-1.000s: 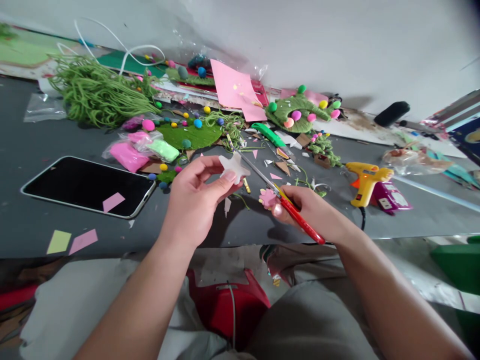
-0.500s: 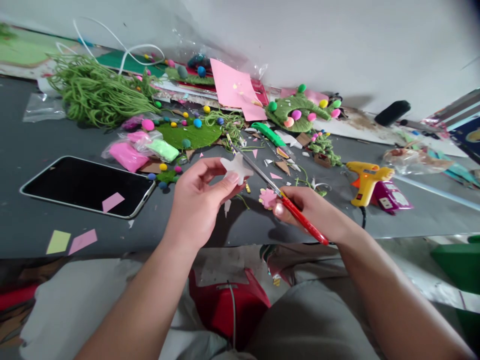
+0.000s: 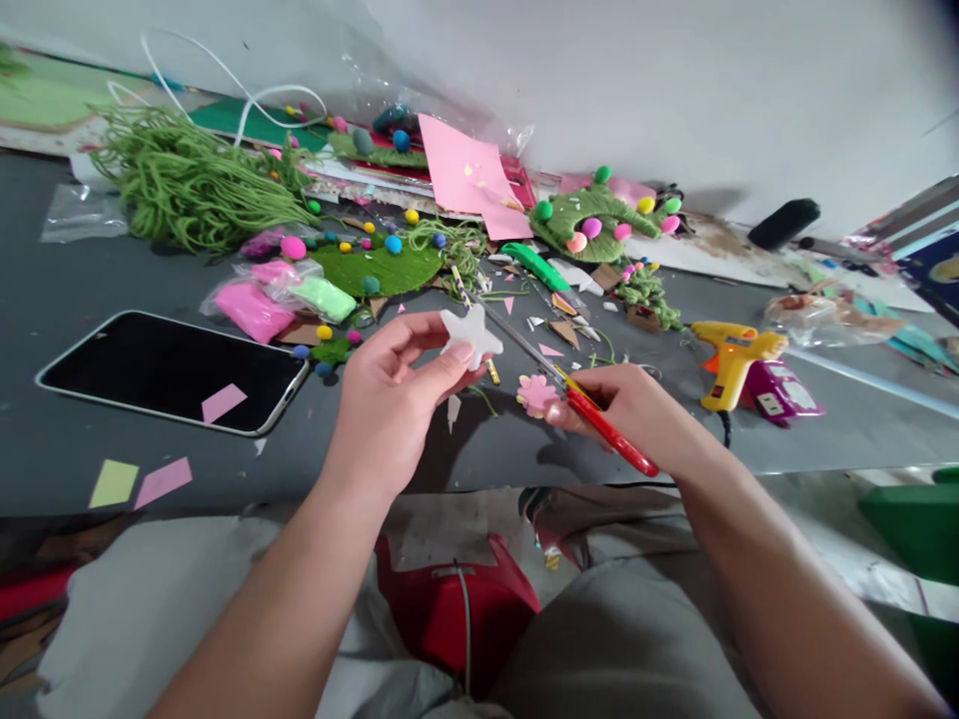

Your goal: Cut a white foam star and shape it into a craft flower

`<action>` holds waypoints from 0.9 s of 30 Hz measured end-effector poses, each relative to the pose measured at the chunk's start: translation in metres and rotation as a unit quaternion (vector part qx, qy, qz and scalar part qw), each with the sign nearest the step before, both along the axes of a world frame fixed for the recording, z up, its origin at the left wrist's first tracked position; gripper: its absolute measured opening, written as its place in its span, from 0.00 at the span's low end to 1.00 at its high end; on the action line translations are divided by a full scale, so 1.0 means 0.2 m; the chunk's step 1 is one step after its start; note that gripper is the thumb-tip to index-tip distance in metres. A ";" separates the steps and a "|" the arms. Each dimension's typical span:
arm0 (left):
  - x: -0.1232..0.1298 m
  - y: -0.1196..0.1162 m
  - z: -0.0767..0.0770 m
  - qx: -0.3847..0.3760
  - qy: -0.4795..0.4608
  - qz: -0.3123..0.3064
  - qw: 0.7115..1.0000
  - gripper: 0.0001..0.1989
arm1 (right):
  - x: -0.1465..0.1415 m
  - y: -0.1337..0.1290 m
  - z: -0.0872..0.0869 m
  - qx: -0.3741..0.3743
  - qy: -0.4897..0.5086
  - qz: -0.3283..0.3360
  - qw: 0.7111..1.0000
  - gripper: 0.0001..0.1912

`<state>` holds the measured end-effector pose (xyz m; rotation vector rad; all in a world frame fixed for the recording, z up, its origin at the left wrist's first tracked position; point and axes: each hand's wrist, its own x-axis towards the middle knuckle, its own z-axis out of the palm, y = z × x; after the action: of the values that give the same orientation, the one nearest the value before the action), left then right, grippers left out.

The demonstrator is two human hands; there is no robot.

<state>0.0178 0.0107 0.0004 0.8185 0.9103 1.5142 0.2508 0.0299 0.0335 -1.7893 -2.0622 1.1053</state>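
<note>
My left hand (image 3: 401,399) pinches a white star cutout (image 3: 471,335) between thumb and fingers above the table's front part. My right hand (image 3: 636,414) is wrapped round the red handle of a pair of scissors (image 3: 608,429). Their long metal blades point up and left, passing just right of the star; whether they touch it I cannot tell. A pink flower cutout (image 3: 536,395) with yellow bits at its edge is by my right thumb tip. Whether the thumb holds it or it lies on the table is unclear.
Behind my hands lie paper scraps and a green cutter (image 3: 535,262). A phone (image 3: 172,369) and green yarn (image 3: 202,195) are at left. A yellow glue gun (image 3: 734,359) stands at right, near a decorated green piece (image 3: 580,225).
The star has tilted slightly in my left hand. My right hand has shifted a little on the scissors, and a yellow part of their handle now shows.
</note>
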 end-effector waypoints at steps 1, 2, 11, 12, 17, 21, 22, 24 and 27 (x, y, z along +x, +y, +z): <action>0.00 0.00 0.00 0.005 0.003 0.002 1.000 0.10 | 0.01 0.00 0.00 0.007 -0.004 -0.001 1.000 0.34; -0.01 0.01 0.00 0.010 0.006 0.004 1.000 0.10 | 0.02 0.01 0.00 0.012 -0.006 0.002 1.000 0.33; -0.03 0.02 -0.03 0.032 0.042 0.025 0.998 0.12 | 0.06 0.02 0.02 -0.012 -0.038 0.055 0.998 0.26; -0.02 0.02 -0.03 0.029 0.047 0.029 0.998 0.12 | 0.06 0.02 0.02 -0.014 -0.036 0.054 0.998 0.26; -0.03 0.02 -0.03 0.012 0.051 0.049 0.997 0.15 | 0.06 0.02 0.02 -0.004 -0.044 0.056 0.997 0.27; -0.03 0.02 -0.04 0.013 0.063 0.062 0.996 0.16 | 0.06 0.02 0.02 -0.011 -0.043 0.058 0.997 0.28; -0.03 0.02 -0.04 0.013 0.065 0.067 0.996 0.16 | 0.06 0.02 0.02 -0.014 -0.041 0.057 0.997 0.29; -0.03 0.02 -0.05 0.011 0.068 0.073 0.995 0.16 | 0.06 0.01 0.02 -0.017 -0.040 0.052 0.998 0.30; -0.03 0.03 -0.04 0.009 0.066 0.071 0.995 0.15 | 0.05 0.01 0.02 -0.019 -0.040 0.037 0.998 0.33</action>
<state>0.0111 0.0160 -0.0084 0.8912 1.0732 1.6063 0.2600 0.0314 0.0369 -1.8159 -2.1841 1.1168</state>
